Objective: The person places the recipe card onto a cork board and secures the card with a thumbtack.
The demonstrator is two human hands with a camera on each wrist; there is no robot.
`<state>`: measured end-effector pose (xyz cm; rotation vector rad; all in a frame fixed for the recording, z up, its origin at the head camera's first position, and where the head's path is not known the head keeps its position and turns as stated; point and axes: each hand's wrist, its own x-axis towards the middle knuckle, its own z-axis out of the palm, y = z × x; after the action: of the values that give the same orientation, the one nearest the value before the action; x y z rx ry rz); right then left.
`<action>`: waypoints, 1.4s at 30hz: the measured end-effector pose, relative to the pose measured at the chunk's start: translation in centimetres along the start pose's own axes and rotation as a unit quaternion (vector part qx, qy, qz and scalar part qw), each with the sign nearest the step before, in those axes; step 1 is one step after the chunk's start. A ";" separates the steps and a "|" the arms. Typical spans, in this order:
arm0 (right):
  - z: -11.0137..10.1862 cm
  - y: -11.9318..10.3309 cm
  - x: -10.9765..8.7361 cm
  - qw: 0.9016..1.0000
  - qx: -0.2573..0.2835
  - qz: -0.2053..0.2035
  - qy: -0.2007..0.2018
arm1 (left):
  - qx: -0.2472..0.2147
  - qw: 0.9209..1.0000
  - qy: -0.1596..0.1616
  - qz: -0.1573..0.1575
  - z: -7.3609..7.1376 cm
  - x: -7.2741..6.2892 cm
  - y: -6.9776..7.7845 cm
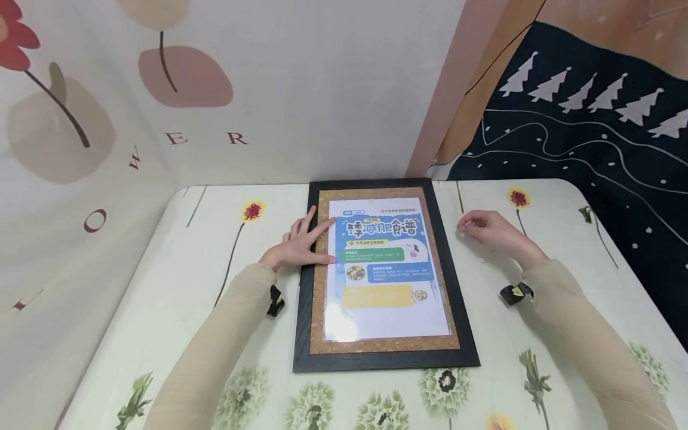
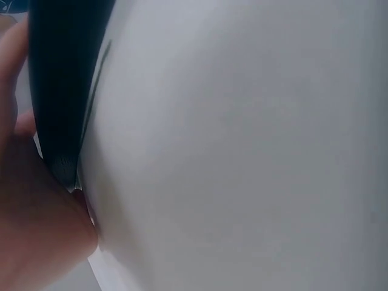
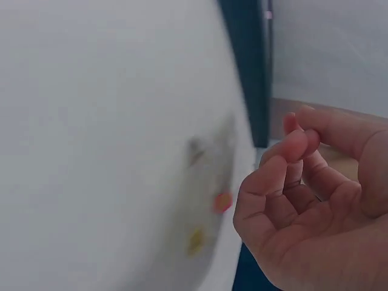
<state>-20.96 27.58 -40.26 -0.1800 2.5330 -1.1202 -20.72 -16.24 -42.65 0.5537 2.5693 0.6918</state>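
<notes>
A printed sheet (image 1: 387,322) with blue, green and yellow blocks lies on a cork board (image 1: 387,346) with a black frame (image 1: 387,361). My left hand (image 1: 295,246) rests across the frame's left side, fingers spread, its thumb and a forefinger on the sheet's left edge. In the left wrist view, the frame's dark edge (image 2: 66,91) runs beside the hand. To the right of the board, my right hand (image 1: 486,230) hovers just over the table, its fingers curled and thumb close to the fingertips (image 3: 297,145). Whether something tiny sits between them cannot be made out.
Small blurred spots, one red (image 3: 222,202) and one yellow (image 3: 195,239), show on the table by my right hand. The flowered tablecloth (image 1: 161,310) lies under the board. Printed curtains (image 1: 322,119) hang behind and at the left; a dark one (image 1: 580,137) hangs at the right.
</notes>
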 end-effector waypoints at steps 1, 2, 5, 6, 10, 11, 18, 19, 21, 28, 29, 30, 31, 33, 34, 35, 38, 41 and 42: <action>0.0 0.4 -0.2 1.000 -0.007 -0.002 0.003 | 0.003 1.000 0.000 0.000 0.0 0.0 0.0; 0.1 0.7 -0.5 1.000 -0.012 -0.008 0.006 | 0.003 1.000 0.000 -0.001 0.0 0.1 0.1; 0.1 1.3 -1.1 1.000 -0.013 -0.018 0.018 | 0.006 1.000 0.003 -0.001 -0.1 0.1 0.1; 0.0 1.4 -1.2 0.999 -0.014 -0.018 0.023 | 0.008 1.000 0.004 -0.002 -0.1 0.1 0.1; -0.2 1.8 -1.9 0.999 -0.016 -0.027 0.038 | 0.007 1.000 0.002 -0.002 -0.1 0.1 0.3; -0.3 2.0 -2.1 0.999 -0.017 -0.027 0.039 | 0.006 1.000 0.002 -0.002 -0.1 0.1 0.4; -1.0 3.9 -3.6 0.999 -0.016 0.004 0.047 | -0.001 1.000 0.003 0.006 -0.1 0.1 0.7; -1.1 4.2 -3.8 0.998 -0.018 0.007 0.052 | -0.001 1.000 0.004 0.007 -0.1 0.1 0.7; -1.3 4.7 -4.0 0.998 -0.020 0.010 0.059 | -0.003 1.000 0.005 0.008 -0.1 0.2 0.6; -1.7 5.4 -4.6 0.998 -0.026 0.008 0.055 | -0.005 1.000 0.005 -0.002 -0.1 0.1 0.4; -1.7 5.4 -4.6 0.998 -0.028 0.006 0.051 | -0.006 1.000 0.006 -0.001 -0.1 0.1 0.5; -1.7 5.4 -4.6 0.998 -0.030 0.004 0.046 | -0.008 1.000 0.006 -0.001 -0.2 0.0 0.5; -1.8 5.4 -4.6 0.999 -0.032 0.002 0.040 | -0.008 1.000 0.006 0.000 -0.1 0.0 0.5; -1.8 5.5 -4.7 0.999 -0.036 0.002 0.027 | -0.008 1.000 0.006 0.001 -0.1 0.0 0.5; -1.9 5.5 -4.7 0.999 -0.037 0.004 0.020 | -0.008 1.000 0.006 0.000 -0.1 0.0 0.5; -1.9 5.6 -4.7 0.999 -0.038 0.006 0.015 | -0.008 1.000 0.006 0.001 0.0 0.0 0.5; -2.0 5.8 -4.7 0.999 -0.040 0.010 0.004 | -0.012 1.000 0.006 0.002 0.0 0.1 0.5; -1.9 6.0 -4.6 0.999 -0.041 0.009 0.001 | -0.015 1.000 0.007 0.001 0.1 0.1 0.4; -1.9 6.0 -4.5 0.999 -0.041 0.006 0.002 | -0.014 1.000 0.007 -0.001 0.1 0.1 0.3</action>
<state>-17.29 34.13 -42.27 -0.1848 2.5821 -1.0127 -20.67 -15.91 -42.56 0.5385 2.5678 0.7326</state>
